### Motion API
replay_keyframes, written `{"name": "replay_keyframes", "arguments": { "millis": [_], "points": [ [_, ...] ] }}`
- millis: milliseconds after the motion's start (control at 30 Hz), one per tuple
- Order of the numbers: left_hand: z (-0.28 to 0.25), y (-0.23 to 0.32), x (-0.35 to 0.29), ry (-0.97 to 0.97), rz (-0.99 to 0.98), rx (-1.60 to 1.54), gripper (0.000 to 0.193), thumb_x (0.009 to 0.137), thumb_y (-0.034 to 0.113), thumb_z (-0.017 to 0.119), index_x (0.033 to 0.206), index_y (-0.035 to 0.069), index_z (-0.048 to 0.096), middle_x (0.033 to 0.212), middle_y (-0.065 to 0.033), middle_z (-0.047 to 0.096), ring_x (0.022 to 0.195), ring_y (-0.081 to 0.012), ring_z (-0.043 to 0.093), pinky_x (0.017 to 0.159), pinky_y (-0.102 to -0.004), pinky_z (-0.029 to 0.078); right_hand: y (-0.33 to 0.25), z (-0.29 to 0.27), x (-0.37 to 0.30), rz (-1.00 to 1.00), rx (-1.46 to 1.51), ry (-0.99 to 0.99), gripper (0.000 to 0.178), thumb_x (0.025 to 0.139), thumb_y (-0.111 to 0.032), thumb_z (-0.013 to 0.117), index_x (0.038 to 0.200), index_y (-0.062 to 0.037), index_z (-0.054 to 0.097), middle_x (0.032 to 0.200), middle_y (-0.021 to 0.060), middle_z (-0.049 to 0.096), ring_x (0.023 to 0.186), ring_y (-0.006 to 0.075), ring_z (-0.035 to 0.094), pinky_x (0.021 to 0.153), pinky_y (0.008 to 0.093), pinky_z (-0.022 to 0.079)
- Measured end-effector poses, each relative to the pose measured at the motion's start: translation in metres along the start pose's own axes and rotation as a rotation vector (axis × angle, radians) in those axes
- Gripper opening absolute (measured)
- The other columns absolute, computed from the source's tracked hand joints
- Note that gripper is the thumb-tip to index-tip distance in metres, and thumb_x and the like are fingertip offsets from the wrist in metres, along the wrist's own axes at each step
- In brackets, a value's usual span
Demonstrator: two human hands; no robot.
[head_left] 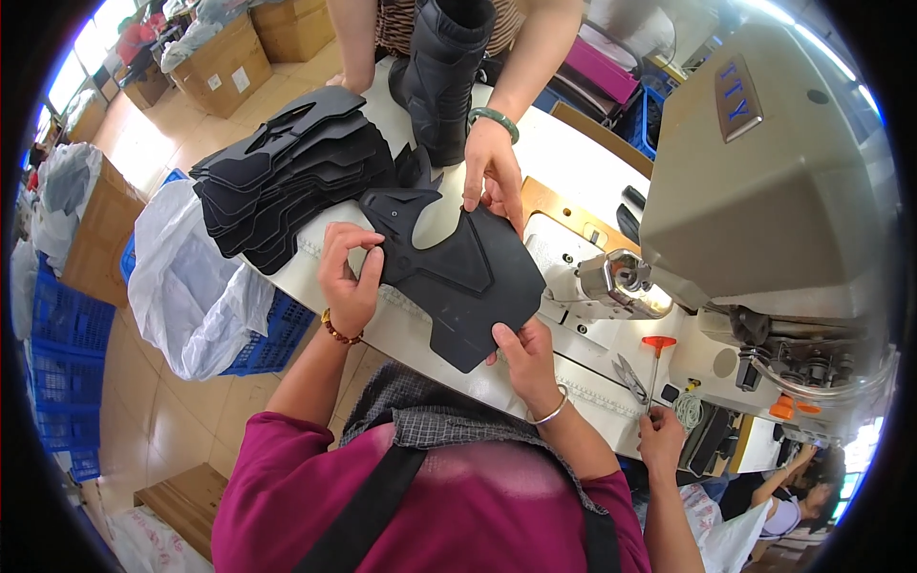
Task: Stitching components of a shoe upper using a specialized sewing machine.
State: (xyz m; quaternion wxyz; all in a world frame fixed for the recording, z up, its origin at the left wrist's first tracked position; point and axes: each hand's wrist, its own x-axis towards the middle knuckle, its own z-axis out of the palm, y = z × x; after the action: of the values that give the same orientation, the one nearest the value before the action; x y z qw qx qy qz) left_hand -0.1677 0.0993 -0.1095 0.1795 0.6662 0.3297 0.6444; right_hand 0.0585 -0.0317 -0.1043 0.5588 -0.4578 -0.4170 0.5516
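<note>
A flat black boot-upper piece [468, 272] with a deep curved cutout is stretched out above the white sewing-machine table [401, 329]. My left hand [349, 277] pinches its left edge between thumb and fingers. At its lower right edge, my right hand [525, 358] grips it, thumb on top and fingers mostly hidden below. A co-worker's hand [494, 172] with a green bangle touches the same piece from the far side. Just beyond stands a finished-looking black boot [447, 86], next to the co-worker. A stack of similar black pieces [287, 177] lies to the left.
A sewing machine [774, 181] fills the right side. Thread snips [630, 377] and a red T-handled tool [657, 353] lie near another person's hand [659, 439]. Blue crates [72, 372], a bag-lined basket [196, 296] and cardboard boxes [224, 76] stand left.
</note>
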Motion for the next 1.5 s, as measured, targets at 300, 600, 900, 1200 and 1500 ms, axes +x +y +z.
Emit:
{"name": "replay_keyframes", "arguments": {
  "millis": [300, 600, 900, 1200, 1500],
  "points": [
    [-0.023, 0.046, -0.054, -0.432, -0.125, -0.277, 0.009, 0.084, -0.005, 0.062, 0.091, -0.001, 0.065, 0.085, -0.0094, 0.066, 0.084, -0.0235, 0.063, 0.079, -0.0328, 0.048, -0.003, 0.001, 0.0, 0.023, -0.021, 0.024, 0.014, 0.101, -0.011, 0.057, 0.108, 0.0009, 0.061, 0.088, 0.0058, 0.067, 0.065, 0.0103, 0.061, 0.059, 0.0248, 0.052],
    [0.005, 0.055, -0.058, -0.043, -1.149, -1.346, 0.038, 0.101, 0.028, 0.057, 0.133, 0.008, 0.054, 0.133, -0.0055, 0.06, 0.12, -0.0196, 0.057, 0.104, -0.0395, 0.043, -0.002, -0.002, 0.005, -0.019, -0.008, 0.062, 0.012, 0.1, -0.008, 0.054, 0.104, 0.001, 0.062, 0.085, 0.005, 0.066, 0.066, 0.0098, 0.061, 0.057, 0.0253, 0.051],
    [0.009, 0.04, -0.06, 0.012, -1.204, -1.432, 0.016, 0.103, 0.014, 0.054, 0.11, 0.006, 0.064, 0.111, -0.0067, 0.071, 0.103, -0.0186, 0.066, 0.098, -0.0359, 0.052, -0.017, -0.004, -0.009, 0.007, -0.057, 0.143, 0.014, 0.099, -0.008, 0.054, 0.106, 0.0002, 0.061, 0.082, 0.0039, 0.065, 0.062, 0.009, 0.059, 0.054, 0.0247, 0.049],
    [0.017, 0.057, -0.071, -0.032, -1.23, -0.916, 0.013, 0.097, 0.006, 0.062, 0.107, -0.003, 0.062, 0.102, -0.0114, 0.069, 0.091, -0.0213, 0.069, 0.087, -0.0373, 0.059, -0.031, 0.0, -0.037, -0.332, -1.488, 0.469, 0.031, 0.086, -0.029, 0.078, 0.074, -0.0087, 0.058, 0.062, 0.0038, 0.059, 0.053, 0.0217, 0.059, 0.049, 0.033, 0.044],
    [0.023, 0.068, -0.091, -0.003, -1.308, -0.943, 0.017, 0.095, 0.004, 0.065, 0.104, -0.008, 0.056, 0.101, -0.0116, 0.066, 0.093, -0.0208, 0.068, 0.088, -0.0368, 0.058, -0.015, 0.034, -0.002, -0.49, -1.175, 0.162, 0.045, 0.079, -0.028, 0.081, 0.115, -0.0074, 0.064, 0.118, 0.0072, 0.057, 0.083, 0.0237, 0.066, 0.065, 0.0344, 0.054]
  ]
}}
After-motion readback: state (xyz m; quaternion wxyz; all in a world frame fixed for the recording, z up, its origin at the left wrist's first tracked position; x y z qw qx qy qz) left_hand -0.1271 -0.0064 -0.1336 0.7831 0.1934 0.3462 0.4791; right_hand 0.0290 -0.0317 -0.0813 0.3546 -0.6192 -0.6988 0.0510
